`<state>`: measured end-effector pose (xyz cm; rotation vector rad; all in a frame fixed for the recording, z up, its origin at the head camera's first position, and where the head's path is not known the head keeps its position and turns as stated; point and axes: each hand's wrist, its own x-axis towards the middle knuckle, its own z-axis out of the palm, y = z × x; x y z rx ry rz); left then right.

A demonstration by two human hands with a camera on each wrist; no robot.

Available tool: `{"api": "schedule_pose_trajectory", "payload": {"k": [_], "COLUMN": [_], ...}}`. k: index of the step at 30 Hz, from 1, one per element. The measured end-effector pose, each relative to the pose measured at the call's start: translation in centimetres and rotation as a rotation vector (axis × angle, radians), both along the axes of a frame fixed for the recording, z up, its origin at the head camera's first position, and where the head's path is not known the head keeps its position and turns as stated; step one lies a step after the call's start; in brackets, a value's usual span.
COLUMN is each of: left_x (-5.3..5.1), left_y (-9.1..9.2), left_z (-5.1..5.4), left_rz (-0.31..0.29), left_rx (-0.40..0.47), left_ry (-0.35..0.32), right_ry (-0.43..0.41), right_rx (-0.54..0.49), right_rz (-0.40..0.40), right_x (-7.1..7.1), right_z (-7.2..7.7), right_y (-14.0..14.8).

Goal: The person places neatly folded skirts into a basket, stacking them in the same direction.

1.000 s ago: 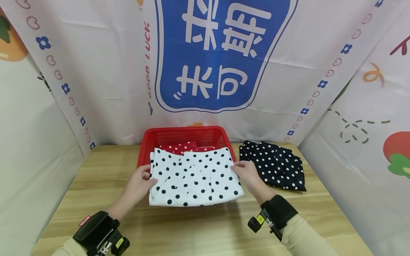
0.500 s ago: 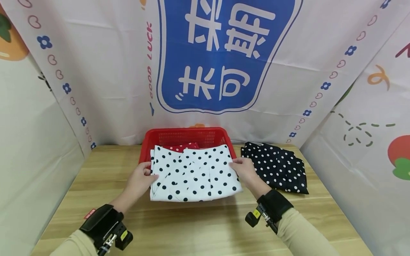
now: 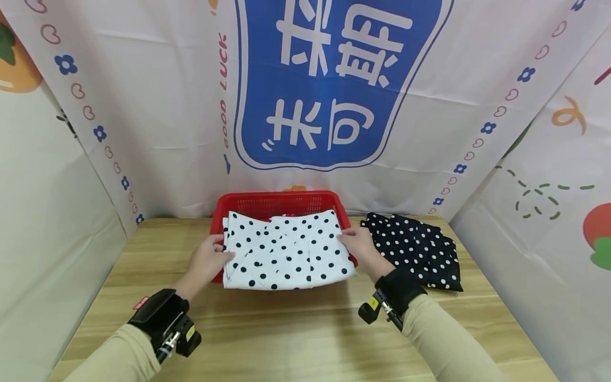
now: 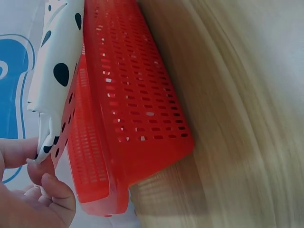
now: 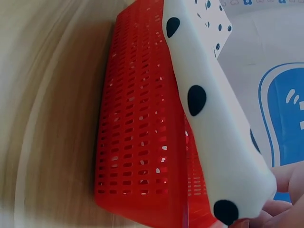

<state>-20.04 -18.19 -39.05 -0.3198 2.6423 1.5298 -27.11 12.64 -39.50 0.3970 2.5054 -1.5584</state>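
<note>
My left grip [image 3: 207, 260] and right grip [image 3: 364, 248] pinch the white cloth [image 3: 288, 254] by opposite ends, probably to hold it flat above the red basket [image 3: 281, 203] between them.

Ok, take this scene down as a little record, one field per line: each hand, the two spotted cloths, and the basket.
Left hand: pinches the left edge of the white cloth
Right hand: grips its right edge
White cloth: folded, black dots, held above the basket
Red basket: perforated, on the wooden table, contents mostly hidden
Black cloth: white dots, on the table, right of the basket
</note>
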Motion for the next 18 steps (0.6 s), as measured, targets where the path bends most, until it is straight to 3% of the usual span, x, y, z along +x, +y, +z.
{"api": "schedule_pose_trajectory", "payload": {"k": [7,12,18], "left_x": [-1.4,-2.4,-3.0], "left_y": [0.0,-0.1,0.5], "left_z": [0.0,0.1,0.1], "left_rz": [0.023,0.075,0.136], "left_rx": [0.002,-0.090,-0.218], "left_ry": [-0.017,-0.023,0.117], "right_ry": [0.006,0.007,0.042], "right_rx": [-0.008,-0.034,-0.091], "right_rz": [-0.006,0.002,-0.022], "right_x": [-1.4,-2.6,-3.6], "right_z": [-0.3,-0.2,-0.2], "right_y": [-0.4,-1.1,-1.8]}}
